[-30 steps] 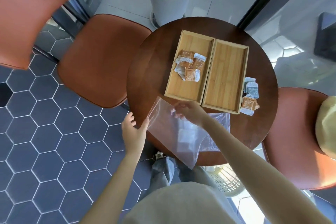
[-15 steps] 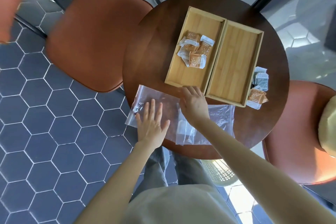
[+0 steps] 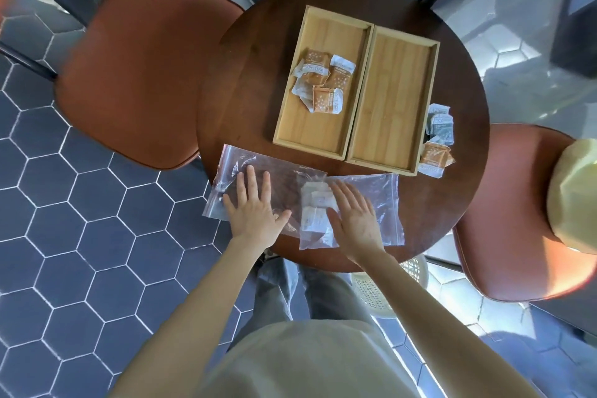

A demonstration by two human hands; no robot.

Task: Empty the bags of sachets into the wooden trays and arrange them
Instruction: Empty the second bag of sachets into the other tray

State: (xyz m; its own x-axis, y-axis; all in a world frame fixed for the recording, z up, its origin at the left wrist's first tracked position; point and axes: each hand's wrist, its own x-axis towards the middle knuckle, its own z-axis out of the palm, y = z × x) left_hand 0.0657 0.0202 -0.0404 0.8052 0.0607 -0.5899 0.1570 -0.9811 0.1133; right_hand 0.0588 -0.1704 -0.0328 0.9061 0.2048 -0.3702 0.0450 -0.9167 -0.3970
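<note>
Right hand (image 3: 355, 220) shifted onto right bag (image 3: 381, 203) | both hands' fingers spread flat | trays (image 3: 392, 168) beyond

A round dark-brown wooden surface (image 3: 252, 81) filled the middle of the frame. In its upper centre two wooden trays sat side by side, long edges touching: the left tray (image 3: 292, 131) and the right tray (image 3: 392, 94). Just right of the right tray, at the surface's right edge, lay a small loose heap of sachets (image 3: 437, 139), pale blue-grey ones above an orange one. Along the lower edge lay two clear plastic bags, flat and overlapping in the middle: the left bag (image 3: 232, 168) hung over the surface's lower-left rim, and the right bag (image 3: 382, 194) lay below the trays.
</note>
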